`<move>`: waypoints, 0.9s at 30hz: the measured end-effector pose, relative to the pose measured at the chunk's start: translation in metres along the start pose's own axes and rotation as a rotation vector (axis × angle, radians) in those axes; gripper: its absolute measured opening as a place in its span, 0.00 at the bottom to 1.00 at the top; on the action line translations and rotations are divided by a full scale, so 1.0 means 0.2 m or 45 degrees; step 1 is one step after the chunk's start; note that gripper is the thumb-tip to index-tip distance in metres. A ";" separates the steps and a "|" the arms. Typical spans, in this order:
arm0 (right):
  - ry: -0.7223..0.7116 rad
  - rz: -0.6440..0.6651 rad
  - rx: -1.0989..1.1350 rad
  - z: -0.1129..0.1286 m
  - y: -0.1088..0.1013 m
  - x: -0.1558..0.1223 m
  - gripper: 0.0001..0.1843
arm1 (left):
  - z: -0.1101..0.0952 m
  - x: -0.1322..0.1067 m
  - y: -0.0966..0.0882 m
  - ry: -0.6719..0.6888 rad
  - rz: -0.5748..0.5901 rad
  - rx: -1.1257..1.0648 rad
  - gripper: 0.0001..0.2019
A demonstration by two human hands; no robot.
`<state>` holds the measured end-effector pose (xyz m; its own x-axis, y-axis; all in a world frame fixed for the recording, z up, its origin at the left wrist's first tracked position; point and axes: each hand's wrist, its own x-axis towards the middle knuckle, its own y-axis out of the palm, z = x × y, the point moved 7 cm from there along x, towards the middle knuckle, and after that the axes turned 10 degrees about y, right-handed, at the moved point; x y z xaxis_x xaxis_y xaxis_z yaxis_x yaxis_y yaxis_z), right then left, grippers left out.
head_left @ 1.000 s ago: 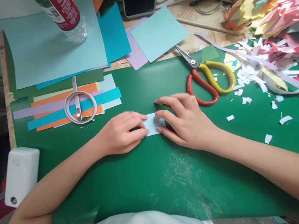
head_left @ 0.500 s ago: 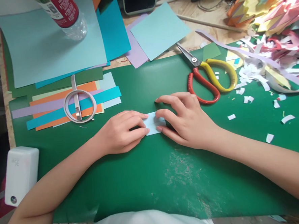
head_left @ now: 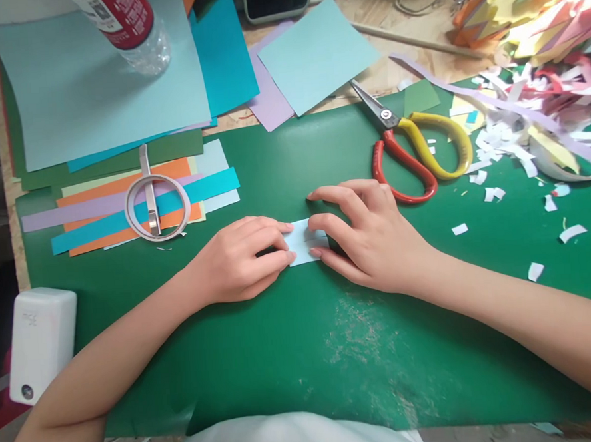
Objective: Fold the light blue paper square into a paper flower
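A small pale blue folded paper (head_left: pixel 304 244) lies on the green mat (head_left: pixel 293 341) in the middle. My left hand (head_left: pixel 240 259) rests on its left end, fingers curled and pressed on it. My right hand (head_left: pixel 369 233) covers its right end, fingertips bent down onto the paper, index finger stretched to the left above it. Both hands pin the paper flat against the mat. Most of the paper is hidden under the fingers.
Red and yellow scissors (head_left: pixel 411 150) lie just beyond my right hand. Coloured paper strips with a tape ring (head_left: pixel 157 206) sit at left, large sheets and a bottle (head_left: pixel 133 27) behind. A white box (head_left: pixel 40 343) is at lower left, paper scraps (head_left: pixel 530 133) at right.
Both hands hold the same pose on the paper. The view has shifted slightly, so everything sits a little lower-left to upper-right differently; nothing was picked up or released.
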<state>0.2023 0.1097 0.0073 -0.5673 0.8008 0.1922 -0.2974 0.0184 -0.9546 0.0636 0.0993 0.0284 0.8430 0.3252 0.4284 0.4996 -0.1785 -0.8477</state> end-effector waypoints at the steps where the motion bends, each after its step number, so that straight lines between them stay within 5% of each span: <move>1: 0.000 0.002 0.001 0.00 0.00 0.00 0.13 | 0.00 0.00 0.00 -0.001 0.000 -0.002 0.03; 27: 0.024 -0.017 -0.056 0.00 0.01 -0.01 0.09 | -0.02 -0.01 0.00 0.072 0.057 -0.017 0.06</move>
<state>0.2026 0.1086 0.0060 -0.5486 0.8115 0.2014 -0.2708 0.0554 -0.9610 0.0625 0.0956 0.0280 0.8743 0.2640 0.4073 0.4633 -0.2042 -0.8623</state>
